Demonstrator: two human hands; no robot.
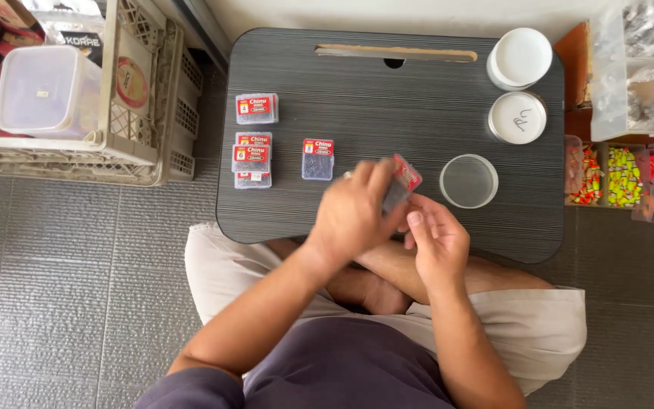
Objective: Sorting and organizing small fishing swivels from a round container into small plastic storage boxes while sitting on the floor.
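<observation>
A small clear plastic box with a red label [401,184] is held above the near edge of the dark lap table [387,91], a little toward the 5 o'clock side of the table's middle. It is tilted, with the red end pointing up and to 1 o'clock.

The left hand [356,212] is closed around the box from the 9 o'clock side; its fingers are curled over the box and cover most of it. The right hand [437,238] is at 4 o'clock from the box, with the fingers half bent and close together. Its fingertips [415,217] touch the lower edge of the box. Both hands are pressed near each other, with the box between them.

At 3 o'clock from the box, just beside it, an empty clear round dish [468,181] stands on the table. At 9 o'clock, a similar small box [318,158] lies flat. Further at 9 o'clock there is a little stack of such boxes [252,159], and one more box [256,108] at 10 o'clock. At 1 o'clock, two round white-lidded containers [518,87] stand near the far corner of the table.

On the floor at 9 to 10 o'clock is a white plastic crate [145,98].
</observation>
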